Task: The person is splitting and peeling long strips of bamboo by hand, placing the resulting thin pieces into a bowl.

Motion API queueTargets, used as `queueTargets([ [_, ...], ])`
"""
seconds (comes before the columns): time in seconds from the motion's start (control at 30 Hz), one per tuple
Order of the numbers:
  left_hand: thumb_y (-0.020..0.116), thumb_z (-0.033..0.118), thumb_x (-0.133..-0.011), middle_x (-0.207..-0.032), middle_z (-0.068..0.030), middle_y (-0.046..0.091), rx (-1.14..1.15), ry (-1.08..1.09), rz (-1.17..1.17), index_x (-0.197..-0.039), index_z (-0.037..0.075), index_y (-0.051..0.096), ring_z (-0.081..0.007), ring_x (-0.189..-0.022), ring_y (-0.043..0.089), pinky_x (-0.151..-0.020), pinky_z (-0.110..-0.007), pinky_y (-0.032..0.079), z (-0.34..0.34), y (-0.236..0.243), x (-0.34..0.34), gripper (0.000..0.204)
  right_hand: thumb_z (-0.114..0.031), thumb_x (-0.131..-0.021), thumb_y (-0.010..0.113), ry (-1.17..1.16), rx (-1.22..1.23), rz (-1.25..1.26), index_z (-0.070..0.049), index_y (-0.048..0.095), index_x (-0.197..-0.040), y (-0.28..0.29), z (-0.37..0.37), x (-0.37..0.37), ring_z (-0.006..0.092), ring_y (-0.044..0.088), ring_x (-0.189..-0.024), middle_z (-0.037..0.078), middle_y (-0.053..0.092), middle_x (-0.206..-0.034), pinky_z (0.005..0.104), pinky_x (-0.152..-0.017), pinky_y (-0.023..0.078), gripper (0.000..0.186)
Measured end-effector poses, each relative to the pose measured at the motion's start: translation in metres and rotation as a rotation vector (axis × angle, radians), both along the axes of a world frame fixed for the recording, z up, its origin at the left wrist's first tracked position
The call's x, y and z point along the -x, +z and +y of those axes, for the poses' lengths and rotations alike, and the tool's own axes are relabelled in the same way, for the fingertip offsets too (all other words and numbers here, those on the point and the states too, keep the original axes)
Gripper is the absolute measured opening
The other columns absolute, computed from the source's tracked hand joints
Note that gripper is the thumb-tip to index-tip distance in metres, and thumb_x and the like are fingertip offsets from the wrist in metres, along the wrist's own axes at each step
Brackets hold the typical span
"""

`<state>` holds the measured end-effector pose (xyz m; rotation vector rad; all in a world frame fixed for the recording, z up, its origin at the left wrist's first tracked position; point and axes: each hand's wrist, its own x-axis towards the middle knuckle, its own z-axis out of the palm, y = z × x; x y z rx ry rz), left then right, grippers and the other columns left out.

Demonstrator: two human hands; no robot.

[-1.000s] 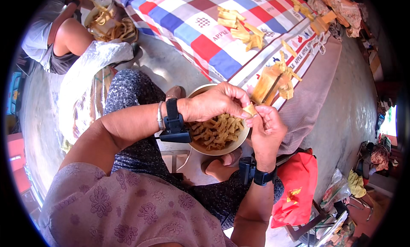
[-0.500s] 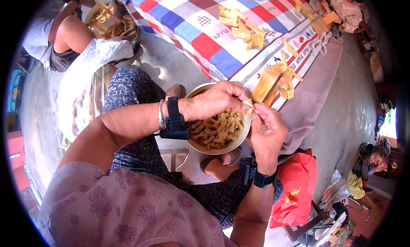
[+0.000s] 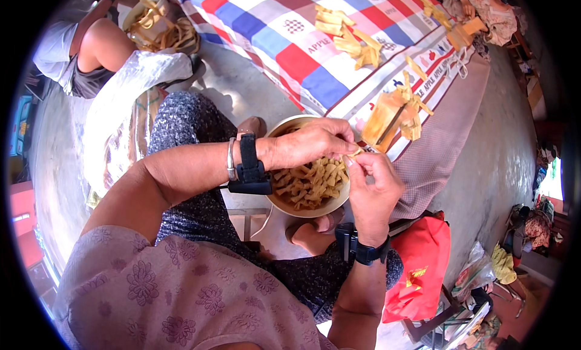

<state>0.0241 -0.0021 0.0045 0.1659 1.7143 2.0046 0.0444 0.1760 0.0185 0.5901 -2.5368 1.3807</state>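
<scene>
My left hand and right hand pinch one small tan strip, seemingly folded but mostly hidden by fingertips, by the rim of a round cream bowl holding stubby, matte tan pieces; checked cloth beyond.

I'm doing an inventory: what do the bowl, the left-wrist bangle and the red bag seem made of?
Bowl: smooth, pale rim; perhaps enamelled metal or plastic.
Bangle: probably polished metal, from its silvery shine.
Red bag: likely fabric or thin plastic, slightly glossy, given its soft creases.
</scene>
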Motion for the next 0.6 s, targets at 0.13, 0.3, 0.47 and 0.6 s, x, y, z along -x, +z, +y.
queueTargets([
  [0.13,0.06,0.022,-0.094,-0.076,0.0022,0.054,-0.207,-0.065,-0.294,-0.095,0.001,0.062,-0.0032,-0.065,0.045,-0.058,-0.019,0.036,-0.006,-0.015,0.0,0.021,0.004,-0.079,0.066,0.069,-0.044,0.068,-0.003,0.059,-0.087,-0.004,-0.002,-0.001,0.0284,0.062,-0.071,0.011,0.06,-0.082,0.0364,-0.061,0.049,0.013],
  [0.3,0.059,0.019,-0.095,-0.071,0.0039,0.05,-0.232,-0.061,-0.168,-0.091,0.001,0.061,-0.0026,-0.06,0.04,-0.052,-0.018,0.03,-0.006,-0.014,0.0,0.018,-0.008,-0.089,0.066,0.114,-0.356,0.005,0.0,0.058,-0.084,0.003,0.003,0.002,0.0198,0.057,-0.058,0.014,0.056,-0.069,0.0326,-0.054,0.045,0.012],
  [0.47,0.057,0.016,-0.096,-0.07,0.0041,0.049,-0.262,-0.157,-0.208,-0.087,0.001,0.06,-0.0018,-0.057,0.035,-0.051,-0.019,0.027,-0.011,-0.004,0.001,0.019,-0.012,-0.094,0.059,0.185,-0.009,-0.152,0.0,0.058,-0.081,-0.009,0.005,0.003,0.0165,0.047,-0.048,0.008,0.051,-0.058,0.0314,-0.047,0.038,0.018],
  [0.6,0.057,0.018,-0.096,-0.065,0.0044,0.045,-0.361,-0.177,-0.271,-0.08,0.0,0.058,-0.0022,-0.054,0.031,-0.049,-0.021,0.024,-0.015,0.006,-0.002,0.024,-0.012,-0.095,0.056,0.047,0.398,-0.529,-0.001,0.058,-0.075,0.002,0.013,-0.004,0.0073,0.046,-0.049,0.0,0.049,-0.056,0.0242,-0.044,0.032,0.023],
])
